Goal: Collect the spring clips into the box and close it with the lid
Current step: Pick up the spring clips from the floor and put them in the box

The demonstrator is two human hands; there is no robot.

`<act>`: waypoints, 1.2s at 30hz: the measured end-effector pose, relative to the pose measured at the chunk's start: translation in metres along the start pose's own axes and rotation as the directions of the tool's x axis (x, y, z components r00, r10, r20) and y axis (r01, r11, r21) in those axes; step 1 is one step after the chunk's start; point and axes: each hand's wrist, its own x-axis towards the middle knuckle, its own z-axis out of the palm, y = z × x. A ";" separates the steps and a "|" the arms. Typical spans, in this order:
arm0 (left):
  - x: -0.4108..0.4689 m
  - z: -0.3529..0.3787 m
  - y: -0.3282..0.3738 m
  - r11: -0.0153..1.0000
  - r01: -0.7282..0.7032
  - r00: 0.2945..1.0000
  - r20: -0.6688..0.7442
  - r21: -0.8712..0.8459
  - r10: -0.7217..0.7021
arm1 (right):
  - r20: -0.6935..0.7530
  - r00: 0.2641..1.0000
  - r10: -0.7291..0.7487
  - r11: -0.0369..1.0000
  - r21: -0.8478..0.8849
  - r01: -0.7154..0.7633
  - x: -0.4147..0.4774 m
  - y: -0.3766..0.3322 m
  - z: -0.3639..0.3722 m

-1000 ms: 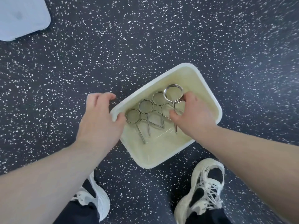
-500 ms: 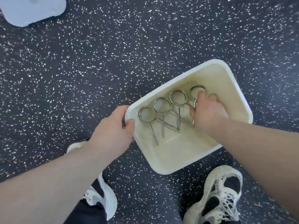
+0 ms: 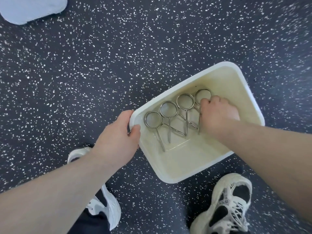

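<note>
Dark speckled floor point(image 3: 118, 68), flecked white, carries every item listed. Spring clips point(image 3: 177, 115): four, bright steel wire, each a round coiled loop with two straight legs; laid side by side in a slanting row on the bottom of the box, loops toward the far-left wall, legs pointing near, neighbouring legs crossing. Box point(image 3: 190, 179): white, rectangular, rounded corners, cream-tinted interior, open-topped, set at an angle just beyond the feet. Right hand point(image 3: 219, 115): inside the box at the right end of the row, fingers curled shut around the rightmost clip just below its loop, apparently seating it in line with the others. Left hand point(image 3: 118, 141): fingers and thumb pinching the left corner of the rim, thumb inside the wall, presumably steadying the box against sliding while the clip is placed. No loose clips show on the floor, so collection looks close to done. Lid point(image 3: 32, 9): pale blue-grey, rounded corner, lying flat at the far left, well apart from the box and partly out of view; not yet fitted. White trainers point(image 3: 224, 205): one either side of the near edge.
</note>
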 end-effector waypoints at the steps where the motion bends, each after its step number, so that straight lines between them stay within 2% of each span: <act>1: 0.000 0.000 0.000 1.000 -0.003 1.000 0.001 -0.002 0.003 | 0.026 1.000 -0.008 0.998 0.065 0.006 0.002 0.002 -0.005; 3: 0.001 0.000 -0.001 1.000 -0.011 1.000 -0.001 0.002 0.011 | 0.047 0.999 -0.016 0.992 0.129 0.010 0.008 0.005 -0.012; 8: 0.003 0.001 -0.004 1.000 -0.017 1.000 -0.003 -0.007 0.017 | -0.009 1.000 -0.023 0.992 0.128 0.024 0.019 0.007 -0.008; 11: 0.004 0.002 -0.004 1.000 -0.026 1.000 0.000 -0.010 0.026 | -0.029 0.999 -0.022 0.980 0.199 0.027 0.022 0.005 0.001; 17: 0.003 0.002 -0.003 0.999 -0.032 0.999 0.005 -0.017 0.032 | -0.042 0.999 0.006 0.890 0.455 0.013 0.023 0.011 0.005; 24: 0.004 0.001 -0.003 0.999 -0.042 0.999 0.014 0.009 0.042 | -0.044 0.998 0.037 0.804 0.594 -0.003 0.025 0.011 0.011; 29: 0.005 0.001 -0.005 0.998 -0.060 0.998 0.025 0.029 0.059 | 0.049 0.999 -0.004 0.779 0.626 -0.028 0.027 0.007 0.013; 36: 0.003 0.003 -0.002 0.999 -0.029 1.000 0.001 0.036 0.029 | 0.033 0.999 -0.014 0.870 0.492 -0.004 0.022 0.003 0.011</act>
